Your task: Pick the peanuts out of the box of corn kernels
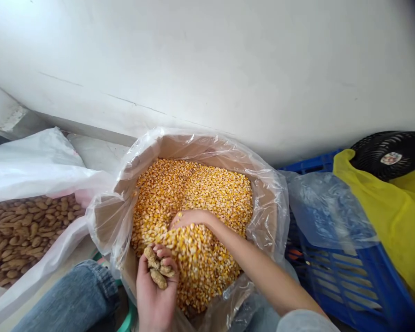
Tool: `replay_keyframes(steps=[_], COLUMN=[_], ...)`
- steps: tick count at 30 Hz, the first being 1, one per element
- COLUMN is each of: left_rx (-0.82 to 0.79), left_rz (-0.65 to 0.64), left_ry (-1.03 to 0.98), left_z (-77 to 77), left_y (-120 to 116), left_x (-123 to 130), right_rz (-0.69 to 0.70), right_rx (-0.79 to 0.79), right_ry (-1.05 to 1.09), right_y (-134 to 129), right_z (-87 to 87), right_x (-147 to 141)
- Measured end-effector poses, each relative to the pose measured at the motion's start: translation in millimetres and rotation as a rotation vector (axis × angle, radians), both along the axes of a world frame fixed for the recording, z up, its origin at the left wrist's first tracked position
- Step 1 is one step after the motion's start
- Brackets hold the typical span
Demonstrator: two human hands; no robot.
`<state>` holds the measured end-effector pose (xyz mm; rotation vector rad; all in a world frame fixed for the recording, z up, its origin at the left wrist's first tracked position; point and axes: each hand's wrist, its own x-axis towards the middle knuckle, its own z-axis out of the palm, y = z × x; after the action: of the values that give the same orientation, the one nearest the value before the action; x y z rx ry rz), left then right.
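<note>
A cardboard box (pixel 173 144) lined with clear plastic holds yellow corn kernels (pixel 221 189). My left hand (pixel 157 286) is palm up over the box's near left edge, its fingers curled round several unshelled peanuts (pixel 158 278). Beyond it, my right hand (pixel 190 218) reaches into the corn from the right, fingertips buried among the kernels. Loose kernels look blurred just below that hand. What the right fingers hold, if anything, is hidden.
On the left lies an open white sack (pixel 38 182) of peanuts. At the right are a blue plastic crate (pixel 346 281), a clear plastic bag (pixel 332 207), a yellow bag (pixel 383 203) and a black fan (pixel 390 152). A white wall (pixel 207 69) rises behind.
</note>
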<state>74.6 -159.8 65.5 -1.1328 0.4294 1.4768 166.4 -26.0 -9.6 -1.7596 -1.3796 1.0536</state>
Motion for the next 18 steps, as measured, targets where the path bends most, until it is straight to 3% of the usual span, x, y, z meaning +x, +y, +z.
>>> replay_keyframes(steps=[1,3,4,5,6,8,10,12,13,15,18], left_rx=[-0.001,-0.012,-0.026,-0.043,-0.063,-0.103,-0.13,-0.14,-0.141,-0.141,-0.139], left_rz=[0.017,0.042,0.049,0.053,0.052,0.044,0.03,0.016,0.012,0.003,-0.01], left_ry=[-0.021,-0.045,-0.044,-0.041,-0.038,-0.025,-0.014,-0.016,-0.02,-0.027,-0.023], left_z=[0.5,1.0,1.1,1.2,1.3,1.9,3.1,3.8,3.8,2.7,0.5], left_y=[0,0,1,1,2,3,5,5,5,5,4], left_x=[-1,-1,-2,-2,-1,-1,-1,-1,-2,-2,-3], right_rz=[0.301,1.078,1.379,1.58,1.647,1.494,1.089,0.654,0.533,0.458,0.493], right_rx=[-0.117,-0.435,-0.555,-0.644,-0.679,-0.623,-0.394,-0.136,-0.073,-0.053,-0.113], right_ry=[-0.045,-0.183,-0.24,-0.249,-0.219,-0.124,-0.184,-0.365,-0.424,-0.507,-0.535], right_y=[-7,-19,-21,-20,-15,7,42,80,98,124,142], right_z=[13.4,42.5,56.0,67.0,74.4,75.1,57.5,28.9,13.6,-14.3,-43.8], right_x=[4,12,17,22,29,44,59,71,75,75,65])
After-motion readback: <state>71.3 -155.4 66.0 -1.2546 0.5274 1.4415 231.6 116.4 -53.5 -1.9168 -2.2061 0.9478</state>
